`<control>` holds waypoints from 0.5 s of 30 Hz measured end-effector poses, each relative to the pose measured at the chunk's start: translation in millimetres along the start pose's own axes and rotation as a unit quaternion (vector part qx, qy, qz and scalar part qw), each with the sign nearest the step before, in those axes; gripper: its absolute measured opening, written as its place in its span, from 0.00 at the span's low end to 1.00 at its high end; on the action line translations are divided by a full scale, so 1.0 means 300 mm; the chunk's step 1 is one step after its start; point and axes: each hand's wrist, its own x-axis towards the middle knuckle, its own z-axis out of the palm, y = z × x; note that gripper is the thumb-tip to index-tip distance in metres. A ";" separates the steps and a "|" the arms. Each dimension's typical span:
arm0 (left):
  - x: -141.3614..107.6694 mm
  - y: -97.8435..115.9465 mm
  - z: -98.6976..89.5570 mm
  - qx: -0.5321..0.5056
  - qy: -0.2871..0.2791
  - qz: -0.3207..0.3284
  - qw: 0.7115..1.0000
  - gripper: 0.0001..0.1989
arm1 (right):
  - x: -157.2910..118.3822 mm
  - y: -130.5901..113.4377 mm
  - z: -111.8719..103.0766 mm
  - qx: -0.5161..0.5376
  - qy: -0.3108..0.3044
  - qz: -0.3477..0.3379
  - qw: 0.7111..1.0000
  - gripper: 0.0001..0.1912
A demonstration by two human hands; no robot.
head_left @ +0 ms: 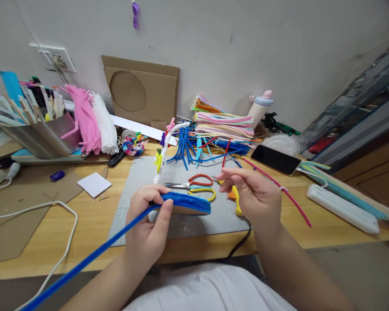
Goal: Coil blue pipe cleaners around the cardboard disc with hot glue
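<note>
My left hand point(149, 216) pinches a blue-edged cardboard piece point(188, 204) between thumb and fingers, holding it up above the near part of the grey mat point(129, 190). A blue fuzzy strand point(94, 252) runs out from that grip towards the near left. Beyond the piece lie the scissors point(189, 185) (the marks by their pivot are too small to read). My right hand point(256, 194) is raised to the right, wrist bent inward, fingers curled towards the thumb; I can't tell whether anything sits between them. The yellow glue gun point(237, 201) lies just beside it, partly hidden.
</note>
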 end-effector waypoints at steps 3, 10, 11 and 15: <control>-0.009 0.003 -0.007 0.010 -0.002 0.013 1.000 0.06 | 0.007 0.028 -0.002 -0.029 -0.018 0.038 0.999 0.03; -0.025 0.010 -0.021 0.027 -0.004 0.029 0.999 0.07 | -0.010 0.054 0.018 -0.033 -0.098 0.067 0.992 0.11; -0.027 0.010 -0.022 0.028 -0.002 0.031 0.999 0.07 | -0.011 0.053 0.021 -0.043 -0.117 0.068 0.990 0.15; -0.030 0.009 -0.027 0.023 0.002 0.031 0.999 0.07 | -0.016 0.056 0.034 -0.121 -0.129 0.043 0.983 0.29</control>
